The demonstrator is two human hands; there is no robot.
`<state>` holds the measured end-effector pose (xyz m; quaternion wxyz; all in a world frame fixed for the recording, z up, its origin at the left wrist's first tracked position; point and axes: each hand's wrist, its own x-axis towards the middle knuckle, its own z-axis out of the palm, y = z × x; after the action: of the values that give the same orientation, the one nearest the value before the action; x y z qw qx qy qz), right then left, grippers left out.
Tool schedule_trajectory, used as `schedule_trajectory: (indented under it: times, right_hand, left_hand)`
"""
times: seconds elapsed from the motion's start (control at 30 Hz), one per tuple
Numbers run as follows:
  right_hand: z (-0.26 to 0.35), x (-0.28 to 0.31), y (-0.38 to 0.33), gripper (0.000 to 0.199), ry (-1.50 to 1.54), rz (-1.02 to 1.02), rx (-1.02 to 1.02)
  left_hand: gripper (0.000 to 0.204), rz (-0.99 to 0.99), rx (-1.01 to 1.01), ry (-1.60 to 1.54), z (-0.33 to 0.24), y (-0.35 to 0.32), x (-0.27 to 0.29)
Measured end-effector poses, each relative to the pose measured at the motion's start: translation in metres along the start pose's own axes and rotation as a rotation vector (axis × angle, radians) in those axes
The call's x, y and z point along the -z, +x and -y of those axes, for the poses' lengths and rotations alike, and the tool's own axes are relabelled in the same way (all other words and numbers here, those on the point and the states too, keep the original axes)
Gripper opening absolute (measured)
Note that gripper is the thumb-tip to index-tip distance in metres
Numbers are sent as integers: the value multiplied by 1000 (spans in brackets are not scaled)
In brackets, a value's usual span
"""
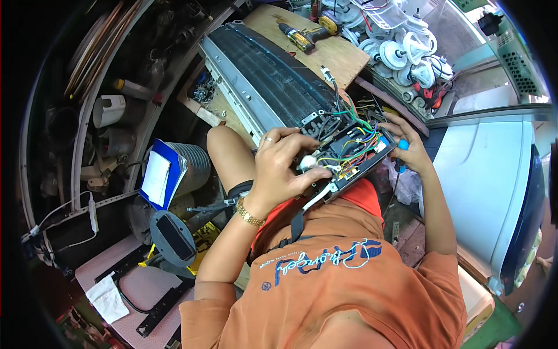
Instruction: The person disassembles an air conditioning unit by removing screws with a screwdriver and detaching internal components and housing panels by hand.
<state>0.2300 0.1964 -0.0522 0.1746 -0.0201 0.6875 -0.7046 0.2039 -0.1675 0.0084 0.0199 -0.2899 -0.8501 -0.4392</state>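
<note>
Across my lap lies the end of an air conditioner indoor unit (264, 78), long, with a dark finned coil. At its near end is a black control box (354, 174) full of coloured wires (360, 131). My left hand (285, 160) curls over the box's left side, thumb and fingers closed around a white rounded part (308, 163); its fingertips are partly hidden. In my right hand (412, 145) is a screwdriver (402, 148) with a blue handle, its shaft pointing down. The right fingers also reach to the box's far right edge.
A yellow and black cordless drill (311, 35) lies on the wooden board (343, 61) ahead. White fan motors (407, 52) pile up at the far right. A large white panel (465, 174) stands to my right. On the left are a blue folder (161, 174) and a round-topped stool (172, 237).
</note>
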Motion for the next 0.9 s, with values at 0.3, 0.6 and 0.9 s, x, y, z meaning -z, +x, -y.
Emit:
schedule_trajectory:
  times: [0.3, 0.6, 0.9]
  right_hand:
    - [-19, 1, 3, 95, -120, -57, 15]
    - [-36, 5, 6, 96, -119, -104, 107]
    - [-45, 14, 8, 97, -69, -147, 108]
  left_hand:
    - [66, 198, -179, -86, -2, 20, 15]
    - [73, 119, -232, 234, -23, 39, -6]
    - [75, 170, 11, 260, -45, 63, -5]
